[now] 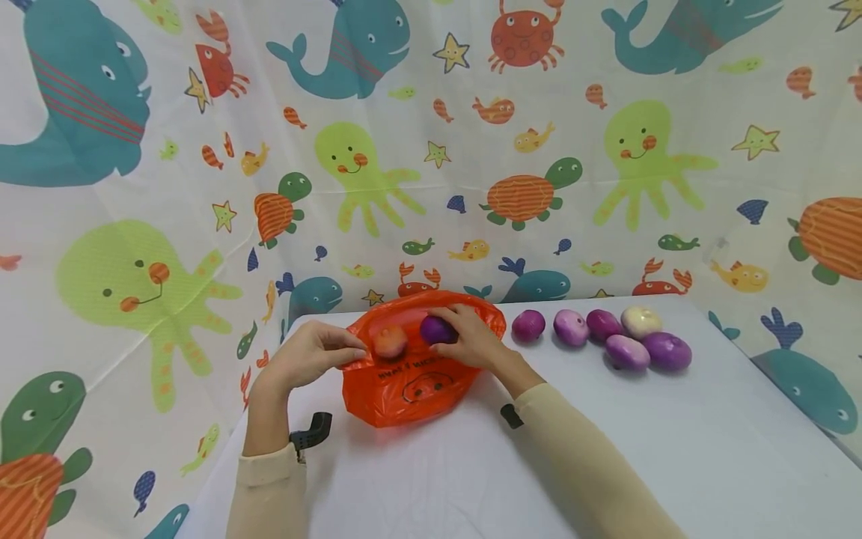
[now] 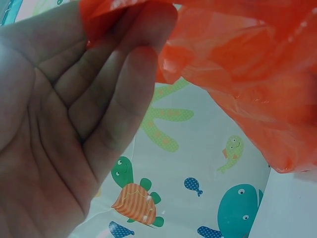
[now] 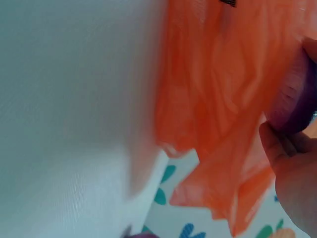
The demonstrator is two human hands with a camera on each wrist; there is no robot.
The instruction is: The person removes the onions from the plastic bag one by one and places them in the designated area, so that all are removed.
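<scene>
A red plastic bag [image 1: 404, 389] with dark printing stands in the middle of the white table, its mouth spread. My left hand [image 1: 306, 358] pinches the left edge of the mouth between thumb and fingers; in the left wrist view the fingertips go behind the red film [image 2: 223, 54]. A purple onion [image 1: 438, 330] is in the grip of my right hand [image 1: 474, 340], at the bag's mouth. The right wrist view shows the same onion [image 3: 292, 96] beside the film. A pinkish-orange round thing [image 1: 390, 342] shows at the left of the bag's opening; its kind is unclear.
To the right of the bag lie several purple onions [image 1: 571, 328] and a whitish one [image 1: 641, 322] in a loose group. A curtain [image 1: 431, 172] printed with sea animals hangs behind the table [image 1: 606, 442] and on its left.
</scene>
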